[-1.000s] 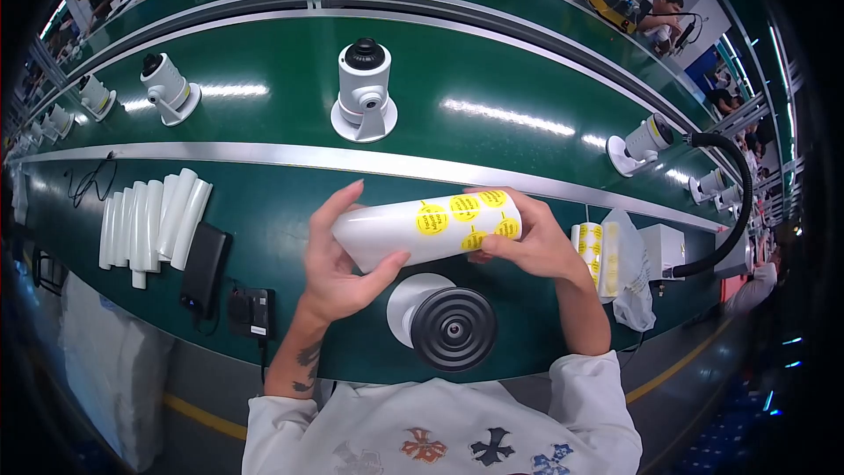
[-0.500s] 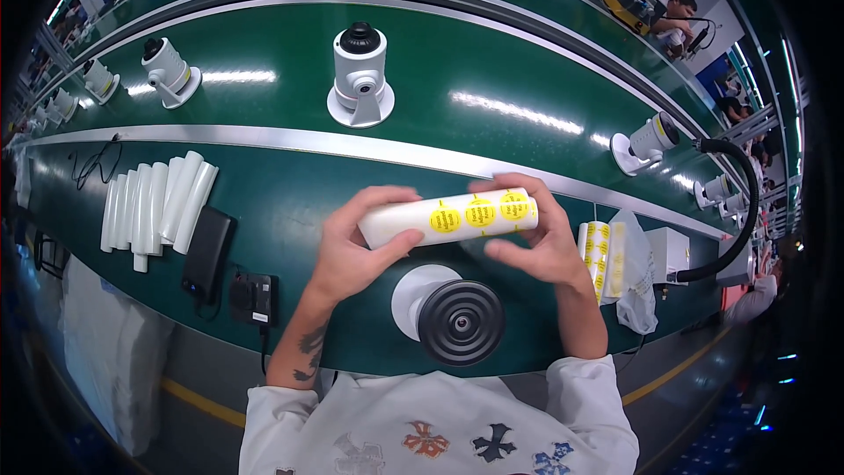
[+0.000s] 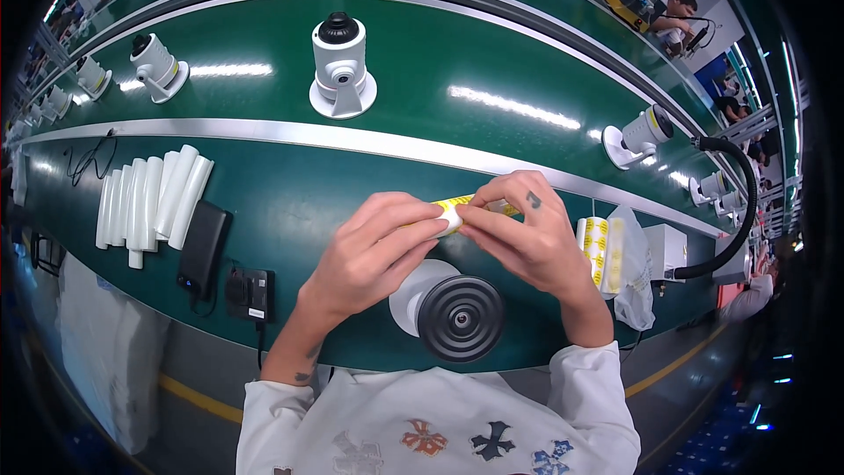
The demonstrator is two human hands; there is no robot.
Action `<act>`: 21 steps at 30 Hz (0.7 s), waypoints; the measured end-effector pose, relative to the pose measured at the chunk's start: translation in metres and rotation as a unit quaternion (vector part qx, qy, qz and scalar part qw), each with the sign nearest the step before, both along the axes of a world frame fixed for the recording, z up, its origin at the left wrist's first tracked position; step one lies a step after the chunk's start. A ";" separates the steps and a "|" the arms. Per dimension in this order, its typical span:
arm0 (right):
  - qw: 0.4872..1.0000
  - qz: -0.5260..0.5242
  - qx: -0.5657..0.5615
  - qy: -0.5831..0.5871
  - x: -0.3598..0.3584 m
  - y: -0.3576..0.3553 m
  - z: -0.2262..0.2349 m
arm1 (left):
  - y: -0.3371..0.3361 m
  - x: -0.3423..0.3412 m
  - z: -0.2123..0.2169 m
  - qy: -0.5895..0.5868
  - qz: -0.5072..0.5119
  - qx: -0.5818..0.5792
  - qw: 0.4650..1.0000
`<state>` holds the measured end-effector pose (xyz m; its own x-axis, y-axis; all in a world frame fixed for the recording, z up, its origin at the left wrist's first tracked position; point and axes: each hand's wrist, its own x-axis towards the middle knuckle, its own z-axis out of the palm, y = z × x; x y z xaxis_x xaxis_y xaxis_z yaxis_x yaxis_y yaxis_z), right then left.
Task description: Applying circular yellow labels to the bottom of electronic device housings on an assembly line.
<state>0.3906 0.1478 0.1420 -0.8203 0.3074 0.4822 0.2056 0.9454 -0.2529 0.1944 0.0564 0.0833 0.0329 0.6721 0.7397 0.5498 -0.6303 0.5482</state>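
Note:
A roll of white backing with yellow round labels (image 3: 454, 215) is held above the bench, mostly covered by my fingers. My left hand (image 3: 380, 251) grips its left part, fingers bent over it. Thumb and fingertips of my right hand (image 3: 525, 233) pinch at the roll's middle, close to the left fingertips. Whether a single label is lifted between them I cannot make out. Just below my hands stands a white camera-like device (image 3: 409, 299), its ribbed black round top (image 3: 462, 318) facing up.
Several white rolls (image 3: 154, 202), a black power bank (image 3: 206, 246) and a black adapter (image 3: 250, 295) lie left. At right are another label roll (image 3: 594, 251), a plastic bag (image 3: 633, 277) and a black flexible hose (image 3: 750, 211). White devices (image 3: 341, 70) stand on the green belt beyond the metal rail (image 3: 352, 142).
My hands have come together over the roll, from holding it at its ends to fingertips meeting at its middle. The devices on the belt have shifted slightly left.

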 end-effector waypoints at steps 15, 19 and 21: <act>0.999 -0.045 -0.029 -0.005 0.040 -0.016 0.018 | -0.004 0.017 -0.021 -0.118 0.029 -0.113 0.986; 0.903 -0.056 -0.425 -0.029 0.059 -0.036 0.040 | -0.013 0.014 -0.065 -0.154 0.067 -0.232 0.958; 0.863 -0.017 -0.499 -0.074 0.064 -0.041 0.041 | -0.016 0.012 -0.084 -0.042 0.063 -0.258 0.963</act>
<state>0.4549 0.1067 0.1834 -0.8330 0.5335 -0.1464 0.3286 0.2641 -0.9068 0.2064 0.0403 -0.0010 -0.1177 0.9456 0.3033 0.5448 -0.1939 0.8158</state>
